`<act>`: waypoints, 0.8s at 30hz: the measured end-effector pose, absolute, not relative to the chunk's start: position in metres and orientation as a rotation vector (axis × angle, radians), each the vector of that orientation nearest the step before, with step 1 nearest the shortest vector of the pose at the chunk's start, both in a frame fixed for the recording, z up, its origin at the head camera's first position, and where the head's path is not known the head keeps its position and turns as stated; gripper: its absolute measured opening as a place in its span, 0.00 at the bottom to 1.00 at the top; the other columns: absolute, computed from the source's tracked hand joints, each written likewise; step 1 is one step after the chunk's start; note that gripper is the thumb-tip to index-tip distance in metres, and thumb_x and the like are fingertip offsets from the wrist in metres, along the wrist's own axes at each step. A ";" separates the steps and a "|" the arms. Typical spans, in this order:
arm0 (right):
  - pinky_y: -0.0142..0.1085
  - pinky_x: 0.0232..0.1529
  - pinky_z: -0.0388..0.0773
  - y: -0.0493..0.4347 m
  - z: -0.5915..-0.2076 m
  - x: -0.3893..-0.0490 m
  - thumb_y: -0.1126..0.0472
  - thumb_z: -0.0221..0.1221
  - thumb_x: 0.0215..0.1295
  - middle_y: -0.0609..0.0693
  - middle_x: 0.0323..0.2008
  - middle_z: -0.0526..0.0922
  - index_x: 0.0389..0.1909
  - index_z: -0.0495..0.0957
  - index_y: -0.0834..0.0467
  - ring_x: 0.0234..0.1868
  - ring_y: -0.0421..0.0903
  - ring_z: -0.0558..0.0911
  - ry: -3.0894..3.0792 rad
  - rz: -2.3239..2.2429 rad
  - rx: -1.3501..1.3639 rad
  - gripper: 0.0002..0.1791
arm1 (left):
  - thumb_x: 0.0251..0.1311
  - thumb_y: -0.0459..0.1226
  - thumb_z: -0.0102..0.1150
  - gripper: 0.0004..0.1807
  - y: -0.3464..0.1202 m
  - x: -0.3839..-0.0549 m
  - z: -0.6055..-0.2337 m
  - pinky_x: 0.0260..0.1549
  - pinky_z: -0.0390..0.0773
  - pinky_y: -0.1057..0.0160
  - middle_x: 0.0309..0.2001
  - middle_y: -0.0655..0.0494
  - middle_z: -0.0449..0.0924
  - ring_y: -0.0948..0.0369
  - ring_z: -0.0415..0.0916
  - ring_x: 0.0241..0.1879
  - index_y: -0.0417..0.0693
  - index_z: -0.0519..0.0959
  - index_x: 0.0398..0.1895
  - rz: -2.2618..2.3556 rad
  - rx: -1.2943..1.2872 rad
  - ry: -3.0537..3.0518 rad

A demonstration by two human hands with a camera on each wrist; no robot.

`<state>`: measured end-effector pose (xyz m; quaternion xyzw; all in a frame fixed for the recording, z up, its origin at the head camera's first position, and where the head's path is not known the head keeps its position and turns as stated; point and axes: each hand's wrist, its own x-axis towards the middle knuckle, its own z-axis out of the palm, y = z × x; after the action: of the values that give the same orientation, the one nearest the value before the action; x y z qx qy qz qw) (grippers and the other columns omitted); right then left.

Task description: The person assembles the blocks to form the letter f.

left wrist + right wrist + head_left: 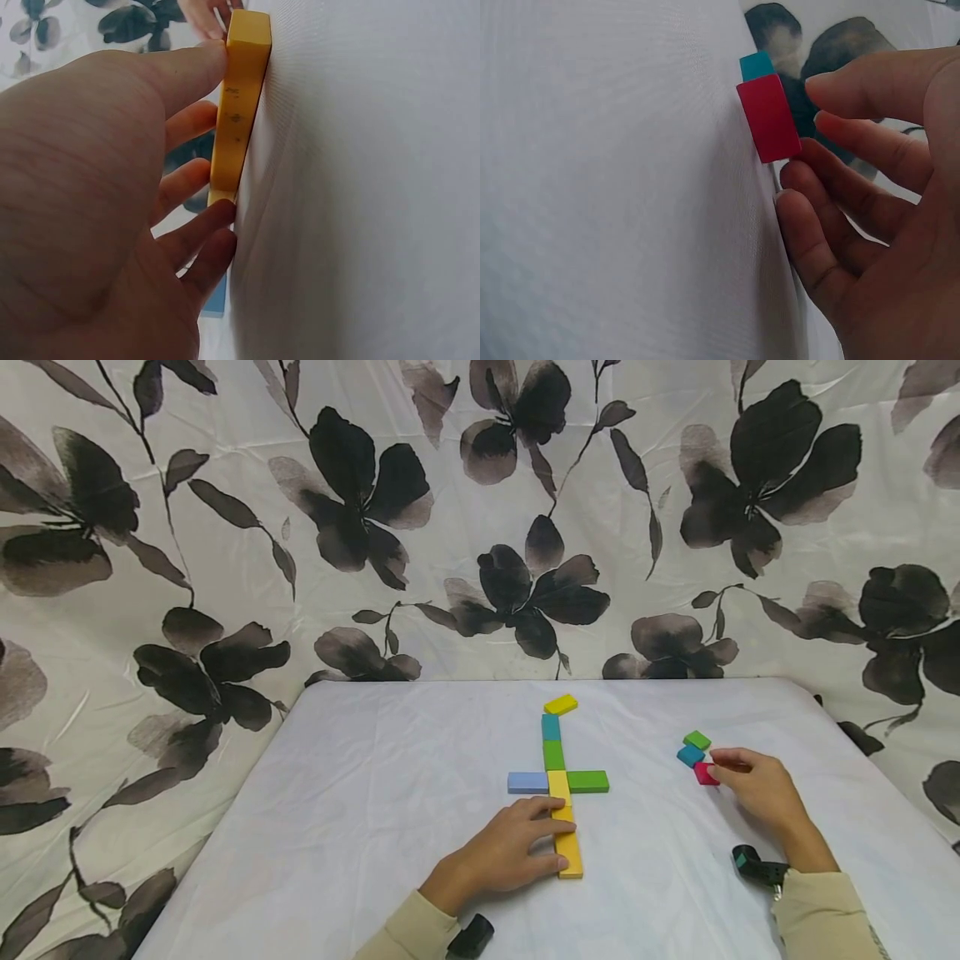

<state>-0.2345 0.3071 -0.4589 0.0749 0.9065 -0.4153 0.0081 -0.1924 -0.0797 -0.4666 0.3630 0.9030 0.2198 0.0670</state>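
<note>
On the white-covered table, flat coloured blocks lie in a cross shape. My left hand (pixel 506 852) rests its thumb and fingertips on the long yellow-orange block (pixel 570 857) at the near end. Another yellow block (pixel 558 783) adjoins it, between a light blue block (pixel 528 782) and a long green block (pixel 588 781). My right hand (pixel 761 789) is at the small red block (pixel 703 774), fingers bent. In the right wrist view, the thumb and forefinger stand apart beside the red block (pixel 769 118), with nothing between them. Some left fingers partly cover the yellow blocks in the head view.
Beyond the cross centre lie a green block (pixel 552 755), a teal block (pixel 551 727) and a tilted yellow block (pixel 561 704). A small blue block (pixel 690 756) and a small green block (pixel 697 739) touch corners near the red one. Floral cloth (pixel 465 668) hangs behind the table.
</note>
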 end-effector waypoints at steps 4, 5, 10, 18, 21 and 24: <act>0.62 0.57 0.71 0.308 -0.460 -0.233 0.51 0.57 0.73 0.73 0.62 0.69 0.66 0.69 0.69 0.60 0.68 0.67 2.831 -1.244 0.190 0.30 | 0.69 0.56 0.57 0.25 -0.079 -0.191 -0.467 0.66 0.65 0.52 0.72 0.64 0.62 0.61 0.60 0.70 0.65 0.76 0.67 0.696 1.071 2.718; 0.62 0.58 0.71 0.308 -0.460 -0.233 0.52 0.57 0.73 0.73 0.62 0.69 0.66 0.69 0.69 0.60 0.68 0.67 2.834 -1.228 0.180 0.30 | 0.69 0.56 0.58 0.25 -0.079 -0.191 -0.467 0.67 0.64 0.52 0.72 0.64 0.62 0.61 0.59 0.70 0.65 0.76 0.67 0.706 1.064 2.716; 0.60 0.55 0.73 0.308 -0.458 -0.233 0.53 0.58 0.73 0.73 0.60 0.70 0.65 0.70 0.70 0.56 0.67 0.70 2.865 -1.155 0.148 0.30 | 0.69 0.55 0.58 0.25 -0.079 -0.190 -0.467 0.67 0.64 0.52 0.73 0.65 0.61 0.61 0.59 0.71 0.65 0.76 0.67 0.750 1.033 2.701; 0.59 0.54 0.74 0.309 -0.454 -0.234 0.55 0.60 0.72 0.73 0.57 0.72 0.64 0.70 0.71 0.53 0.65 0.71 2.864 -1.078 0.127 0.29 | 0.69 0.55 0.57 0.25 -0.080 -0.191 -0.467 0.67 0.62 0.50 0.73 0.65 0.61 0.61 0.58 0.72 0.65 0.76 0.67 0.761 1.031 2.697; 0.57 0.52 0.75 0.310 -0.454 -0.235 0.55 0.61 0.71 0.71 0.55 0.74 0.63 0.72 0.72 0.51 0.64 0.72 2.865 -1.053 0.116 0.29 | 0.69 0.56 0.57 0.25 -0.079 -0.191 -0.469 0.67 0.62 0.50 0.73 0.64 0.61 0.61 0.57 0.72 0.65 0.76 0.67 0.763 1.044 2.698; 0.50 0.47 0.77 0.311 -0.454 -0.235 0.54 0.63 0.69 0.67 0.50 0.77 0.61 0.73 0.70 0.48 0.60 0.73 2.867 -1.068 0.102 0.28 | 0.69 0.56 0.57 0.25 -0.079 -0.192 -0.469 0.67 0.62 0.50 0.73 0.64 0.61 0.60 0.57 0.72 0.66 0.75 0.67 0.765 1.047 2.697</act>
<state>-0.2348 0.3108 -0.4539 0.0333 0.9358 -0.3485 0.0404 -0.1919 -0.0792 -0.4695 0.3490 0.8987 0.2550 0.0744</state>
